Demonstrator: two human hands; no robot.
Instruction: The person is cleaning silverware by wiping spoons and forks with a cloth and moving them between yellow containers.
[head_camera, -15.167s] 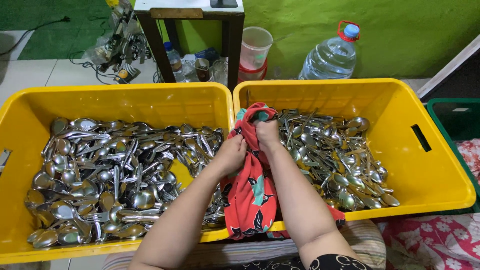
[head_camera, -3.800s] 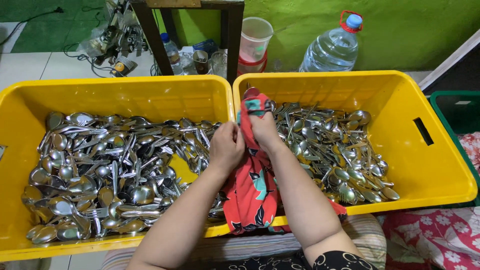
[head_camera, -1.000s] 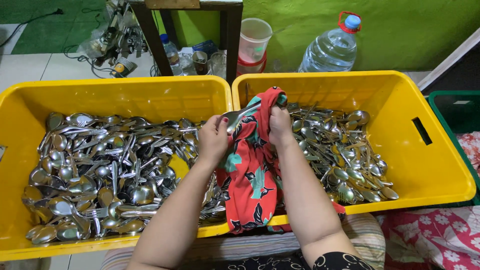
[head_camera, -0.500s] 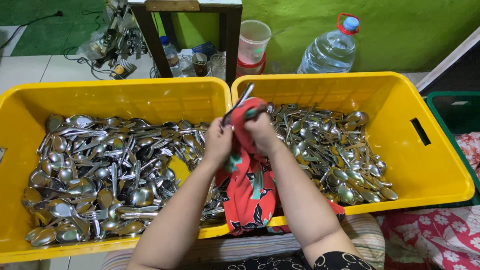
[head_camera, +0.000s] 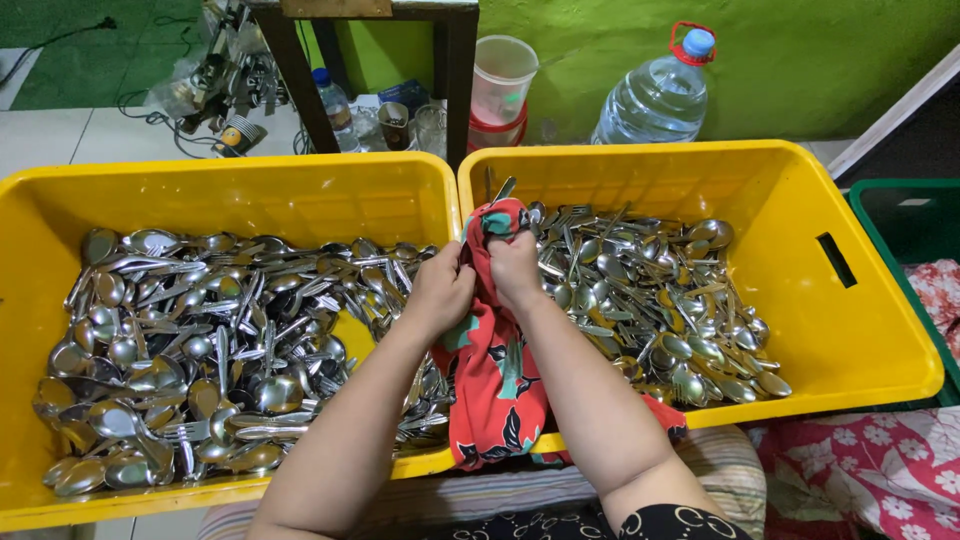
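Two yellow crates stand side by side, the left crate (head_camera: 60, 190) and the right crate (head_camera: 850, 330), both filled with several metal spoons and forks. A red flowered cloth (head_camera: 498, 385) drapes over the rims where they meet. My left hand (head_camera: 445, 290) and my right hand (head_camera: 515, 265) grip the cloth's upper end together, wrapped round a piece of cutlery (head_camera: 503, 190) whose metal tip sticks up out of the cloth.
A large clear water bottle (head_camera: 655, 95), a plastic cup (head_camera: 503, 75), small bottles and a dark table leg (head_camera: 462, 70) stand behind the crates by a green wall. A green crate (head_camera: 910, 215) sits at right over patterned fabric (head_camera: 880, 480).
The cloth, held raised a second ago, has come down a little. Both hands have closed together on its top, and a metal tip now pokes out above them.
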